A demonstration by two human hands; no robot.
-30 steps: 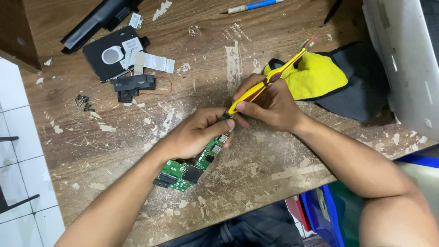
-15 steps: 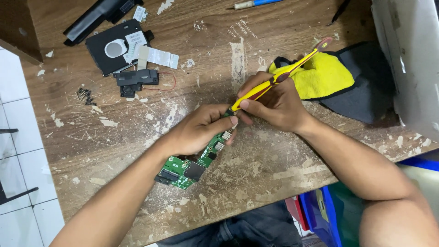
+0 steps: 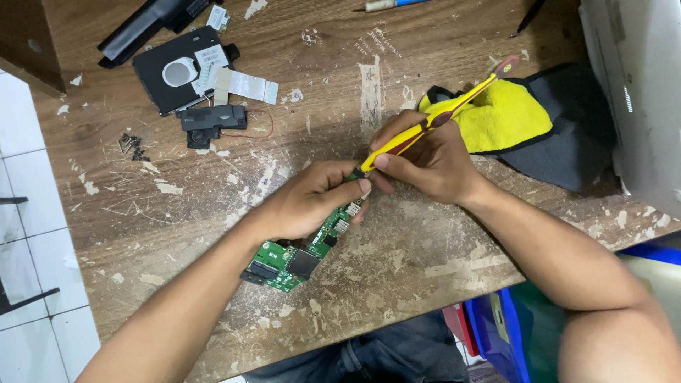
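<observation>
A small green circuit board [image 3: 296, 257] lies on the worn wooden table [image 3: 440, 262], near its front edge. My left hand [image 3: 306, 198] grips the board's upper end and holds it down. My right hand [image 3: 425, 159] holds a yellow-handled screwdriver [image 3: 425, 124] like a pen, slanted up to the right. Its tip meets the board right at my left fingertips, which hide the exact spot.
A yellow cloth [image 3: 507, 117] on a grey one [image 3: 567, 142] lies right of my hands. At the back left are a black drive with a flat cable [image 3: 181, 71], a black speaker part [image 3: 209, 120] and several small screws [image 3: 131, 145]. A white casing [image 3: 638, 92] fills the right side.
Both hands and the board stay in the same grip. The view has shifted slightly; the screwdriver's angle barely changes.
</observation>
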